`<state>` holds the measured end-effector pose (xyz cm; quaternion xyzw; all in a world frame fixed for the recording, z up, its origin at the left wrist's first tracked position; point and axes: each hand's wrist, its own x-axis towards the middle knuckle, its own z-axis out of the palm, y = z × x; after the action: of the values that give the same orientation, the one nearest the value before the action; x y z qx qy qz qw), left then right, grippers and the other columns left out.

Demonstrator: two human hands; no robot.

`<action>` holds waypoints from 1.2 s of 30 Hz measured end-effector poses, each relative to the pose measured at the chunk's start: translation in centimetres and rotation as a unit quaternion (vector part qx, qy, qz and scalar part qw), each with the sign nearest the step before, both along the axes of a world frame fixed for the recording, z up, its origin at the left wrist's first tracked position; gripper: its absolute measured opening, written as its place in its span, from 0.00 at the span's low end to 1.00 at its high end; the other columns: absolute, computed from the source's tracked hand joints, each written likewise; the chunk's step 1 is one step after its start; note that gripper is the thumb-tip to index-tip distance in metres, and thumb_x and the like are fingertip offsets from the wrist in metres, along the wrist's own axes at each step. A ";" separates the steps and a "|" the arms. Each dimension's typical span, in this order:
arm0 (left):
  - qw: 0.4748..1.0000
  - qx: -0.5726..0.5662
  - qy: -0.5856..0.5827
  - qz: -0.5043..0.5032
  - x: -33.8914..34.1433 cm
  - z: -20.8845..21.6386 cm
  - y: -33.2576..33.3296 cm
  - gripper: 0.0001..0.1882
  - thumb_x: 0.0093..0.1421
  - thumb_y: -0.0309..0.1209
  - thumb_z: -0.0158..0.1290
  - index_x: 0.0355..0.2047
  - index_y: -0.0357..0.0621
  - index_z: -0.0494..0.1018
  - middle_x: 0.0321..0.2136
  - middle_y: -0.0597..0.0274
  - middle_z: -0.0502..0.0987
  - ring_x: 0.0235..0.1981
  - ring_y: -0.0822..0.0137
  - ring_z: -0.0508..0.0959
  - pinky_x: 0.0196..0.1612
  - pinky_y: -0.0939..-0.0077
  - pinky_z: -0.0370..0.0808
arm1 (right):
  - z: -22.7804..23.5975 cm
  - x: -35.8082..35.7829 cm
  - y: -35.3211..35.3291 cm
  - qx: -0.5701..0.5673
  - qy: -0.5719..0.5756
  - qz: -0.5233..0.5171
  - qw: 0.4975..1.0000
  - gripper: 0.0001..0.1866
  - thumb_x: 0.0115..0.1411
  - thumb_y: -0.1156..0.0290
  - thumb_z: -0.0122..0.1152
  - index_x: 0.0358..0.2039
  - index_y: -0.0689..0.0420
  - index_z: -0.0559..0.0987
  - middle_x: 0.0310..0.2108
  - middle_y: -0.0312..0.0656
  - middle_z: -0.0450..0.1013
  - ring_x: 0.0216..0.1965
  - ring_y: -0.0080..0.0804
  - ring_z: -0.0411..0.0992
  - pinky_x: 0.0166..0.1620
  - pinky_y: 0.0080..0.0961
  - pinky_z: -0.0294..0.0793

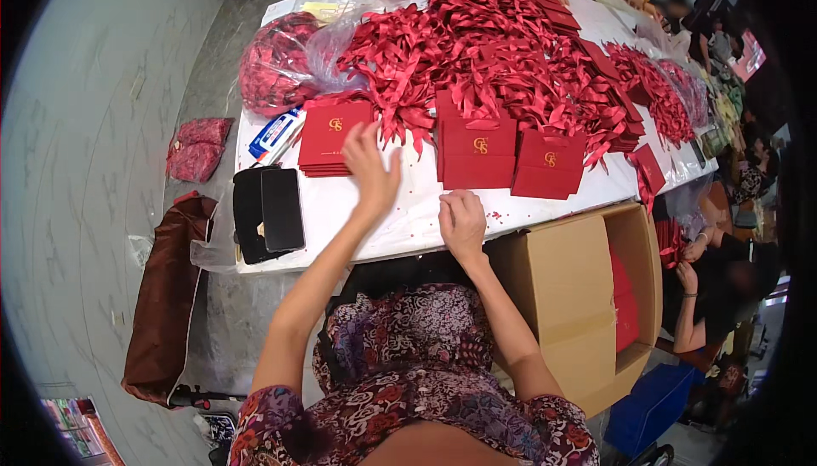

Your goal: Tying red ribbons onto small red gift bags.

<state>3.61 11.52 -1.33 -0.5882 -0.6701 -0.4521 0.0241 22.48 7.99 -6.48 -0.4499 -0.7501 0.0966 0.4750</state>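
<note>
My left hand reaches over the right edge of a stack of flat red paper bags with gold print. Its fingers are spread, and nothing shows in its grip. Near the table's front edge rests my right hand, fingers curled in; what they hold, if anything, is hidden. Just beyond it lies a middle stack of red bags, with a further stack of red bags to its right. Behind these, red ribbons form a large tangled heap, some trailing onto the stacks.
A clear plastic sack of red ribbon, a blue-and-white packet and a black phone occupy the table's left side. An open cardboard box with red pieces stands against its front right. Other people work across the table and at right.
</note>
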 end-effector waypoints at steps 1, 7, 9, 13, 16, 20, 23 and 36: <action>0.999 -0.014 0.024 0.028 -1.6 0.1 -0.6 0.33 0.55 0.33 0.59 0.60 0.42 0.62 0.58 0.43 0.59 0.60 0.45 0.58 0.62 0.50 0.53 | 0.3 -0.2 0.0 -0.007 -0.020 0.001 1.000 0.08 0.52 0.79 0.63 0.34 0.60 0.78 0.34 0.45 0.72 0.36 0.45 0.71 0.39 0.38 0.71; 0.978 -0.117 0.173 0.008 -7.5 -2.0 -3.3 0.36 0.54 0.34 0.60 0.64 0.46 0.62 0.65 0.44 0.57 0.63 0.44 0.57 0.62 0.46 0.53 | 2.1 -3.4 2.8 0.050 -0.156 -0.001 0.986 0.14 0.53 0.76 0.57 0.42 0.59 0.77 0.37 0.43 0.71 0.44 0.43 0.69 0.44 0.37 0.68; 0.973 -0.138 0.183 0.000 -7.7 -2.4 -4.1 0.35 0.55 0.34 0.60 0.64 0.47 0.63 0.65 0.45 0.58 0.63 0.44 0.58 0.61 0.46 0.54 | 2.8 -4.7 4.5 0.097 -0.221 -0.004 0.970 0.14 0.53 0.73 0.55 0.41 0.60 0.78 0.38 0.43 0.72 0.48 0.41 0.68 0.48 0.36 0.66; 0.970 -0.136 0.203 0.018 -7.1 -2.9 -5.5 0.29 0.56 0.27 0.55 0.60 0.52 0.69 0.60 0.52 0.67 0.57 0.50 0.65 0.57 0.53 0.59 | 2.1 -6.6 7.5 0.080 -0.351 -0.012 0.933 0.11 0.51 0.73 0.56 0.35 0.60 0.79 0.38 0.43 0.73 0.46 0.42 0.69 0.49 0.38 0.66; 0.972 -0.118 0.202 0.011 -6.1 -2.9 -7.5 0.27 0.55 0.22 0.50 0.56 0.55 0.73 0.55 0.55 0.72 0.51 0.54 0.69 0.55 0.56 0.60 | 1.1 -6.7 8.5 0.070 -0.365 0.008 0.929 0.08 0.50 0.73 0.57 0.32 0.60 0.79 0.35 0.43 0.73 0.44 0.42 0.69 0.48 0.38 0.66; 0.972 -0.140 0.188 -0.020 -3.6 -2.4 -12.3 0.27 0.53 0.23 0.52 0.56 0.53 0.73 0.54 0.54 0.72 0.53 0.52 0.68 0.57 0.53 0.59 | 1.0 -6.7 8.6 0.053 -0.352 0.012 0.935 0.07 0.51 0.72 0.57 0.31 0.59 0.78 0.33 0.43 0.73 0.42 0.41 0.69 0.46 0.39 0.65; 0.970 -0.148 0.177 -0.070 -1.9 -1.5 -15.6 0.27 0.51 0.27 0.53 0.55 0.48 0.72 0.54 0.51 0.71 0.54 0.50 0.67 0.58 0.51 0.59 | 1.8 -6.4 7.8 0.026 -0.324 0.040 0.945 0.09 0.51 0.73 0.57 0.34 0.57 0.77 0.33 0.43 0.72 0.41 0.42 0.69 0.45 0.40 0.64; 0.975 -0.142 0.161 -0.062 -5.3 -1.9 -9.3 0.28 0.56 0.37 0.59 0.54 0.36 0.70 0.49 0.48 0.70 0.52 0.51 0.66 0.55 0.54 0.61 | 9.6 -1.7 -1.6 -0.137 0.160 0.172 0.962 0.05 0.60 0.83 0.53 0.37 0.63 0.74 0.30 0.43 0.71 0.28 0.32 0.71 0.32 0.26 0.69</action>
<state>-1.73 2.25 -3.24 -0.6914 -0.6768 -0.2521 0.0201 20.82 6.42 3.09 -0.3539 -0.7101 0.3495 0.4984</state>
